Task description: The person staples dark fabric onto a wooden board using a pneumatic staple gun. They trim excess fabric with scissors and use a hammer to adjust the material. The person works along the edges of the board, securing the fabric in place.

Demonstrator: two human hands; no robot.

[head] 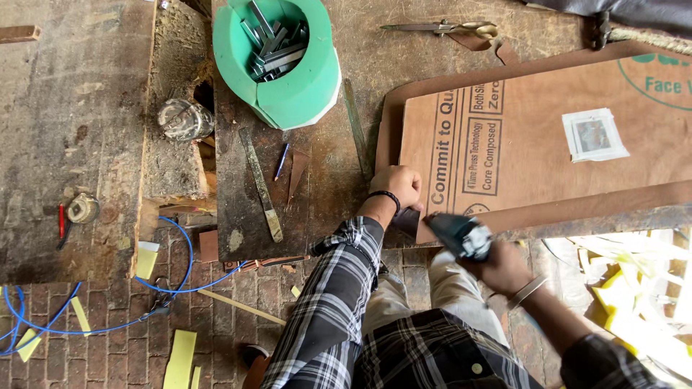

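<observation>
Far to the left of the hands, a blue cable [173, 274] loops over the brick floor. Up and left of the left hand, a green foam tub [303, 86] holds metal strips, and a long flat file [261, 186] lies on the worn workbench [324, 194]. The left hand [398, 189] is curled into a loose fist, pressing down on the corner of a brown laminate sheet [533, 158]. Just to its right, the right hand [497, 265] is wrapped tightly around a grey power tool [461, 234], whose nose meets the sheet's near edge. Scissors [447, 29] lie well above both hands.
</observation>
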